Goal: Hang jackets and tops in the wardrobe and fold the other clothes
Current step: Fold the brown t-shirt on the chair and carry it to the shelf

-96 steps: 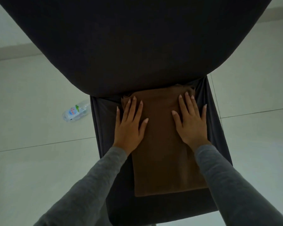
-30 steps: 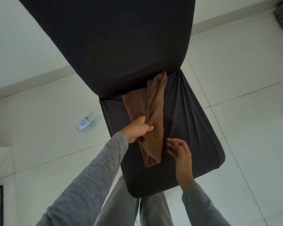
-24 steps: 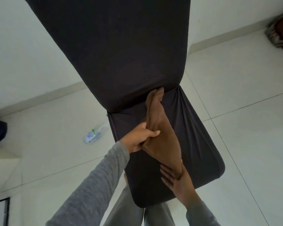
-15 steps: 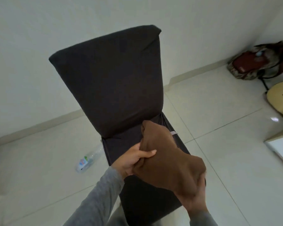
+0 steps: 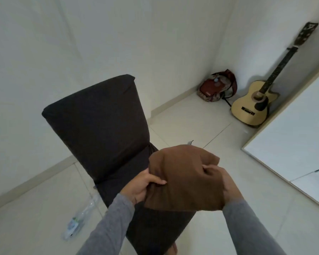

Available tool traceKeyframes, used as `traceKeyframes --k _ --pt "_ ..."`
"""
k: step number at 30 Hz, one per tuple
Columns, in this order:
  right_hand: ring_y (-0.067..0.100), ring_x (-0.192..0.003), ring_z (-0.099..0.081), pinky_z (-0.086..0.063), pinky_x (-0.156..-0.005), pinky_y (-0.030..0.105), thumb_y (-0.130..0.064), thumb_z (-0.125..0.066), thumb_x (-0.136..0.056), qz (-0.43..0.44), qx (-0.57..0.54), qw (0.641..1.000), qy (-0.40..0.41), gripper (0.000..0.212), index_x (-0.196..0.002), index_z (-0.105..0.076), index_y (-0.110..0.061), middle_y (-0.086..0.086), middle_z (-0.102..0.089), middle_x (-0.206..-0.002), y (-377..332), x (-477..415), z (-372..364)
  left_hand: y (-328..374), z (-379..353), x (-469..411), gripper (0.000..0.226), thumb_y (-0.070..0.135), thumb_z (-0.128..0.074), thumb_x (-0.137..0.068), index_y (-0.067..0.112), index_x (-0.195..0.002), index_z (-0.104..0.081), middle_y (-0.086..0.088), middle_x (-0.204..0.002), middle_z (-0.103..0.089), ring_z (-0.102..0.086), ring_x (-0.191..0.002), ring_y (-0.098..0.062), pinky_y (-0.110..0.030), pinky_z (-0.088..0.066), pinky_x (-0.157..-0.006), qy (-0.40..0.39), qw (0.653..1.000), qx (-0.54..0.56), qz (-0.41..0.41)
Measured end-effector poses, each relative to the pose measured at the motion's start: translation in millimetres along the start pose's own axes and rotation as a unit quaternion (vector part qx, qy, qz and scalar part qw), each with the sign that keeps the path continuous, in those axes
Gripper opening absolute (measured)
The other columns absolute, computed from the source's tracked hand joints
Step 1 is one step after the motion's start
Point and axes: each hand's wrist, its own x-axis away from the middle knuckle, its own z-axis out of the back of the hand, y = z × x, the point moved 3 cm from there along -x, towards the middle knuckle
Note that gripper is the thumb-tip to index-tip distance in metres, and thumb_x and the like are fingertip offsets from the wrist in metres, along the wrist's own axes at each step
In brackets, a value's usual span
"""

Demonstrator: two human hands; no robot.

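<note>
While both hands are holding it up, brown garment (image 5: 182,181): bunching between them, over the chair (image 5: 99,126) seat.
Left hand (image 5: 140,186): pinching one edge.
Right hand (image 5: 226,184): clutching a gathered fold.
Handling: probably light, soft, floppy; asking for edge grips.
Backpack (image 5: 215,87): sitting far beyond right hand; contents hidden.
Bottle (image 5: 77,221): lying below left hand; contents unclear.

Plain white walls (image 5: 118,34) met a floor of pale glossy tiles (image 5: 191,122) along a low skirting (image 5: 26,184). A dark fabric-covered chair (image 5: 96,126) stood in the middle, with a plastic bottle (image 5: 77,221) lying on the floor beside it. In the far corner sat a red backpack (image 5: 215,87), and near it an acoustic guitar (image 5: 250,109) leaned against the wall. A white wood-edged panel (image 5: 293,129) filled the right side.
</note>
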Motion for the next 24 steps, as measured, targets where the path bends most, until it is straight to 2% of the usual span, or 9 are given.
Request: traceKeyframes --k 1,2,4,8,12,16,19,22,24 --pt "0.02 -0.09 -0.062 -0.048 -0.07 0.027 -0.031 -0.057 -0.092 -0.003 -0.072 0.996 0.047 0.021 -0.104 -0.063 -0.015 0.011 -0.068 -0.102 -14 22 9 5 -11 3 0.044 -0.019 -0.051 -0.079 0.009 -0.112 -0.058 -0.013 -0.097 -0.072 -0.068 -0.09 -0.028 -0.039 -0.056 -0.076 -0.011 1.0 -0.004 -0.001" --pt "0.025 -0.087 -0.062 -0.049 -0.07 0.034 -0.012 -0.056 -0.09 0.014 -0.143 0.987 0.074 0.012 -0.099 -0.064 -0.009 0.012 -0.069 -0.094 -21 31 21 10 -21 5 0.041 -0.015 -0.052 -0.08 0.007 -0.114 -0.059 -0.013 -0.098 -0.072 -0.069 -0.089 -0.028 -0.04 -0.056 -0.076 -0.017 1.0 0.004 -0.007" --pt "0.03 -0.092 -0.062 -0.05 -0.075 0.039 0.005 -0.055 -0.082 0.056 -0.24 0.964 0.099 0.026 -0.106 -0.061 -0.002 0.015 -0.067 -0.098 -36 60 34 20 -43 6 0.034 0.005 -0.057 -0.084 0.004 -0.119 -0.06 -0.014 -0.105 -0.071 -0.069 -0.093 -0.026 -0.041 -0.052 -0.08 -0.027 0.998 0.053 -0.02" --pt "0.03 -0.106 -0.061 -0.05 -0.077 0.038 -0.013 -0.067 -0.075 0.092 -0.303 0.937 0.148 0.047 -0.12 -0.058 -0.007 0.013 -0.065 -0.116 -59 104 69 39 -98 -4 0.057 0.053 -0.042 -0.093 0.007 -0.121 -0.061 -0.018 -0.118 -0.065 -0.065 -0.104 -0.032 -0.043 -0.048 -0.083 -0.049 0.992 0.118 -0.02" --pt "0.027 -0.109 -0.059 -0.045 -0.097 0.043 -0.034 -0.071 -0.073 0.119 -0.32 0.914 0.218 0.042 -0.109 -0.065 -0.013 0.009 -0.067 -0.113 -81 147 133 38 -174 -23 0.076 0.071 -0.046 -0.08 0.008 -0.12 -0.06 -0.019 -0.119 -0.065 -0.06 -0.111 -0.039 -0.048 -0.046 -0.093 -0.074 0.993 0.093 0.012" --pt "0.023 -0.109 -0.061 -0.043 -0.101 0.038 -0.043 -0.065 -0.083 0.132 -0.279 0.922 0.232 0.035 -0.104 -0.073 -0.016 0.006 -0.071 -0.11 -100 187 210 28 -273 -49 0.071 0.068 -0.055 -0.077 0.007 -0.113 -0.067 -0.017 -0.114 -0.067 -0.062 -0.108 -0.036 -0.047 -0.043 -0.099 -0.131 0.99 0.031 0.034" --pt "0.019 -0.109 -0.063 -0.045 -0.097 0.035 -0.034 -0.065 -0.084 0.172 -0.265 0.911 0.266 0.033 -0.112 -0.069 -0.015 0.004 -0.07 -0.111 -108 229 281 18 -368 -67 0.045 0.043 -0.06 -0.085 0.008 -0.112 -0.067 -0.016 -0.113 -0.068 -0.064 -0.104 -0.03 -0.04 -0.048 -0.092 -0.203 0.979 -0.028 0.024" --pt "0.019 -0.1 -0.068 -0.05 -0.088 0.033 -0.025 -0.066 -0.086 0.197 -0.283 0.887 0.306 0.028 -0.111 -0.067 -0.012 0.007 -0.071 -0.108 -106 286 360 -5 -470 -83 0.045 0.029 -0.07 -0.075 0.007 -0.115 -0.066 -0.016 -0.112 -0.068 -0.066 -0.098 -0.028 -0.037 -0.051 -0.083 -0.259 0.961 -0.089 0.046" --pt "0.021 -0.097 -0.069 -0.051 -0.088 0.035 -0.019 -0.064 -0.087 0.212 -0.298 0.871 0.328 0.026 -0.11 -0.066 -0.008 0.01 -0.071 -0.107 -102 321 404 -23 -527 -89 0.046 0.024 -0.072 -0.074 0.006 -0.115 -0.065 -0.015 -0.112 -0.068 -0.065 -0.1 -0.028 -0.037 -0.051 -0.086 -0.29 0.947 -0.126 0.052"
